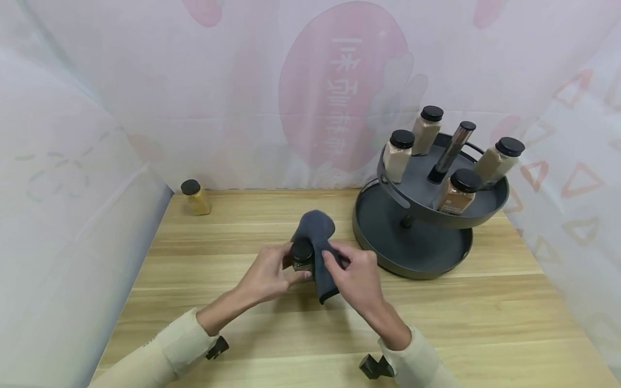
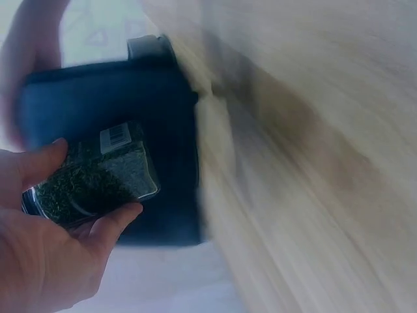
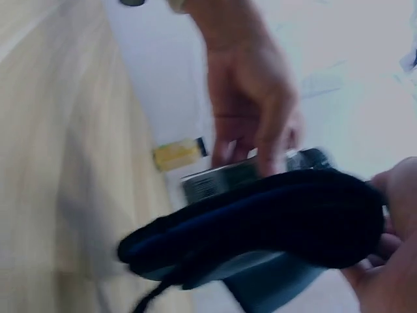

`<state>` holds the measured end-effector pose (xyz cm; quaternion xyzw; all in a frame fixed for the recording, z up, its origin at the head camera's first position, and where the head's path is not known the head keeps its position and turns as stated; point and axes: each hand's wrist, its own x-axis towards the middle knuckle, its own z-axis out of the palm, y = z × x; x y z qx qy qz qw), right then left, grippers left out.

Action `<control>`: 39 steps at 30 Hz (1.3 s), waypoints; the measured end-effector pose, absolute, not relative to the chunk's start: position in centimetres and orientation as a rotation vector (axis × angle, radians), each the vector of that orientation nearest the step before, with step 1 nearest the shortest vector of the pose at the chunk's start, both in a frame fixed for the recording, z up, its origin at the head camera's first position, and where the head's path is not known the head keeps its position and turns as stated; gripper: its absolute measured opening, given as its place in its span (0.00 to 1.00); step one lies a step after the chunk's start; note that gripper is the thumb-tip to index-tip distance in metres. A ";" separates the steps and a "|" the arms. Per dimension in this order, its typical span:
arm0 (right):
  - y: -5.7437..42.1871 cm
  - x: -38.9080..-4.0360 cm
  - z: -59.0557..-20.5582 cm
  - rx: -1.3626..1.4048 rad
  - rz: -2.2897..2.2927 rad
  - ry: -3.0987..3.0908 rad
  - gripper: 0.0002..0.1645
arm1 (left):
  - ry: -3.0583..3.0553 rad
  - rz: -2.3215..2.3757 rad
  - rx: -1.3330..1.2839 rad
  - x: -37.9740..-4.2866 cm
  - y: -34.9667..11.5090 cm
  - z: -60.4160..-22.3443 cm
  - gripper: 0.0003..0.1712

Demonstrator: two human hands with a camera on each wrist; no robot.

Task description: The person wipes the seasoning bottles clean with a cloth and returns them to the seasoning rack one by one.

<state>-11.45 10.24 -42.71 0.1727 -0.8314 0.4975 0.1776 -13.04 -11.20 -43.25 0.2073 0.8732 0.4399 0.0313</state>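
My left hand (image 1: pixel 267 273) grips a spice jar (image 1: pixel 302 253) with a black lid above the wooden table. Green dried herbs and a barcode label show on the jar (image 2: pixel 98 179) in the left wrist view, held between thumb and fingers. My right hand (image 1: pixel 359 276) pinches a dark grey-blue cloth (image 1: pixel 317 242), which hangs folded along the jar's right side. In the right wrist view the cloth (image 3: pixel 260 218) is blurred and covers part of the jar. Whether the cloth presses on the glass, I cannot tell.
At the right stands a dark two-tier round tray (image 1: pixel 412 258); several black-lidded spice jars, one reddish-brown (image 1: pixel 458 194), sit on its upper tier. A yellow spice jar (image 1: pixel 198 200) stands at the table's back left corner. Printed white curtains (image 1: pixel 233 108) enclose the table (image 1: pixel 218 237).
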 end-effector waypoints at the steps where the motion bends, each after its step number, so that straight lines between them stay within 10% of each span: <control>1: 10.2 -11.5 -43.0 0.481 1.381 -2.420 0.11 | 2.695 1.358 0.626 -13.0 -11.2 -43.1 0.25; 39: 10.3 -11.5 -42.5 0.471 1.276 -2.599 0.11 | 2.686 1.369 0.569 -12.9 -11.1 -42.2 0.26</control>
